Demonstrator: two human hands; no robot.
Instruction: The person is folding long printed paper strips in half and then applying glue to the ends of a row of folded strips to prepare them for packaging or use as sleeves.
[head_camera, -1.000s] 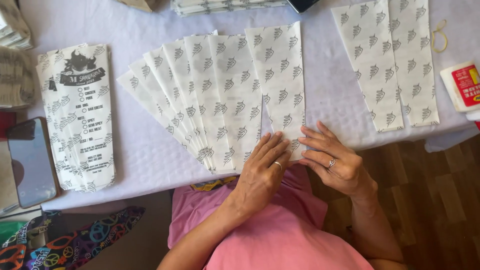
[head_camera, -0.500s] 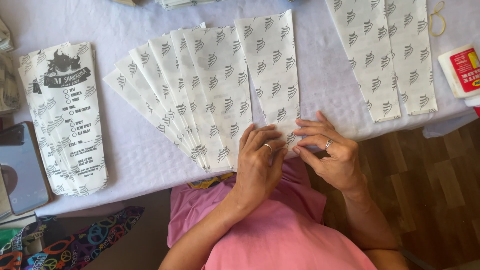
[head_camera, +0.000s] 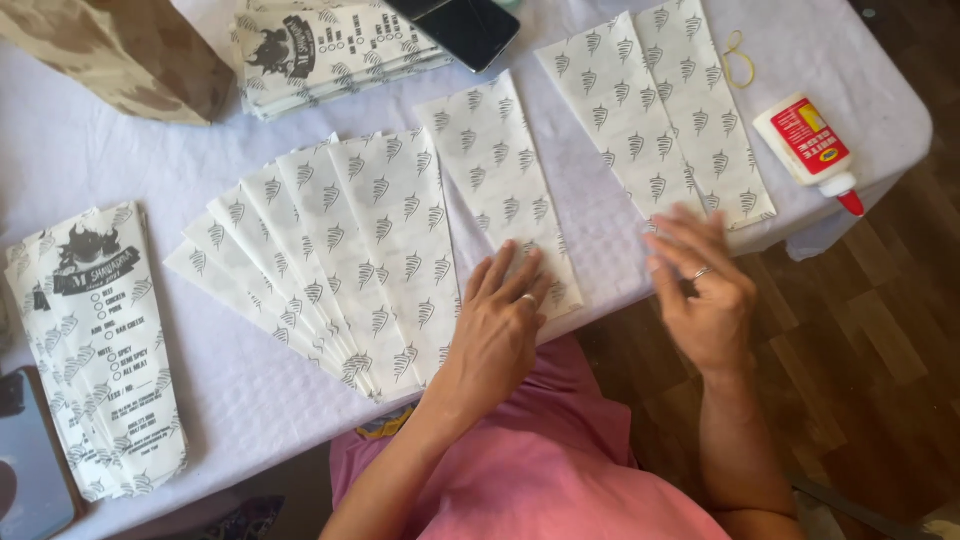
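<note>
Right hand (head_camera: 705, 295) blurred (fingertips especially)

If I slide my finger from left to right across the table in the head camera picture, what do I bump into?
Printed paper bags → fanned patterned sheets → left hand → right hand → glue bottle.

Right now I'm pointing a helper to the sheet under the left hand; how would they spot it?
Start at the white-covered table and find the fan of patterned sheets near its front edge. Just right of the fan lies a single sheet, its near end under the left hand. Unlike its neighbours, it lies alone, overlapping nothing.
</note>
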